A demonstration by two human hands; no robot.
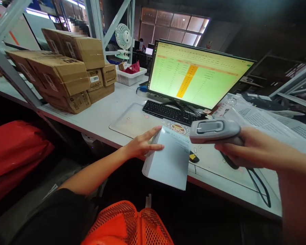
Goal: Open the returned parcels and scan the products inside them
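My left hand [145, 143] grips a white box [169, 160] by its left side, with fingers bent over its upper face. The box is tilted at the desk's front edge, and a barcode with small print shows near its top. In my right hand [247, 146] is a grey handheld barcode scanner [214, 131], fingers wrapped round its handle. Its head points left, above and to the right of the box. A dark cord [262, 190] hangs below the handle. Partly hidden behind the box lies a black mouse [194, 157] with a yellow patch.
A monitor [193, 75] showing a spreadsheet stands behind a black keyboard [170, 112] and a desk mat [129, 119]. Cardboard boxes [71, 75] are stacked at left, near a white basket [131, 79] and a fan [123, 36]. Plastic packaging [267, 119] covers the right side. An orange mesh bag [127, 221] is below.
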